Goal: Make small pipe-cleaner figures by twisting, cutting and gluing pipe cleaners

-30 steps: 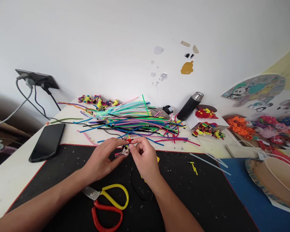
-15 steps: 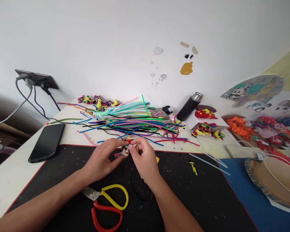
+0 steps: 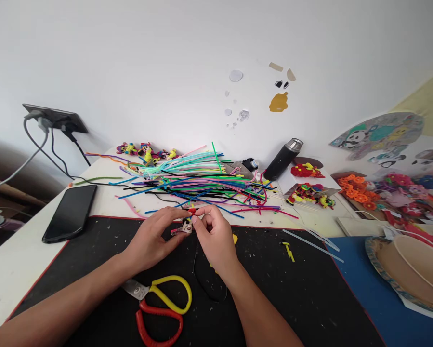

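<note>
small white-black-red fuzzy figure (image 3: pixel 187 227): seemingly part-shaped, remaining work hidden; left hand (image 3: pixel 151 238) half-closed round it, right hand (image 3: pixel 216 238) pinching its edge.

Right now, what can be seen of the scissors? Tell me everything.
The scissors lie on the black mat by the left forearm, not held. One looped handle is yellow, the other red; both look plastic-coated. The grey metal around the pivot shows, pointing to the upper left of the picture, but the forearm hides the rest of the blades, so whether they are open cannot be told.
</note>
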`<state>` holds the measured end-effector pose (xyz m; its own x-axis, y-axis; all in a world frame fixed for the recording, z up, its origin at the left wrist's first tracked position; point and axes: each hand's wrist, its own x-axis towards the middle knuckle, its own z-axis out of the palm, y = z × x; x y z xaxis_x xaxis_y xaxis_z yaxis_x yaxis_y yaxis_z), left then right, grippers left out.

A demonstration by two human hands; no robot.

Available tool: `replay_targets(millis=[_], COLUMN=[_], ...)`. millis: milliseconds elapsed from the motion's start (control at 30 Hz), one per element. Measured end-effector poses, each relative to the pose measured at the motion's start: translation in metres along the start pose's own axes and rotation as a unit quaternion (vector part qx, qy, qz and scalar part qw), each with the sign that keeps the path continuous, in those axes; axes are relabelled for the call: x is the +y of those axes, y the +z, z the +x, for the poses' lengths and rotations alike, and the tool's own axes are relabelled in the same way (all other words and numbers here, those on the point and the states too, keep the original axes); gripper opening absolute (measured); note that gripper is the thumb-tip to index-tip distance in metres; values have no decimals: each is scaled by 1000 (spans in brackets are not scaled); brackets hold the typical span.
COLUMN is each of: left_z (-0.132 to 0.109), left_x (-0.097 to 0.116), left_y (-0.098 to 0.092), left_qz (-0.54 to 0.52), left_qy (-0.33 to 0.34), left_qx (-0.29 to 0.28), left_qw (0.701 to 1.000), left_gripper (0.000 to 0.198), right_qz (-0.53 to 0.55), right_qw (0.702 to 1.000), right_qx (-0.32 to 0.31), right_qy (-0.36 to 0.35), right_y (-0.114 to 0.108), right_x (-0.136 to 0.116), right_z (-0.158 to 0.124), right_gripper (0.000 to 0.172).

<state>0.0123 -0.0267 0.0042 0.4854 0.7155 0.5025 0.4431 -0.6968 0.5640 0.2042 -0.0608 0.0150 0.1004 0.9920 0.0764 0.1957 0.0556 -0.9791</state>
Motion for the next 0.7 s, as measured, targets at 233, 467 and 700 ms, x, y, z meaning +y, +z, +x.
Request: replay_targets(millis=[233,467,700], left_z=[-2,-2,-2], left_x=[-1,-1,-1], left_y=[1,2,3], left_qz=[-7,-18,-18], left_qy=[-28,-25,-52], left_qx=[-7,1,-2], left_qw=[1000,1000,998], left_gripper=[26,26,28], right_qz=[0,3,0], right_qw=[1000,1000,1000], right_qx=[0,0,-2], right_qy=[0,-1,-3], right_y=[0,0,0], right_x=[-2,0,1], right_z=[0,0,1], right_gripper=[16,16,16])
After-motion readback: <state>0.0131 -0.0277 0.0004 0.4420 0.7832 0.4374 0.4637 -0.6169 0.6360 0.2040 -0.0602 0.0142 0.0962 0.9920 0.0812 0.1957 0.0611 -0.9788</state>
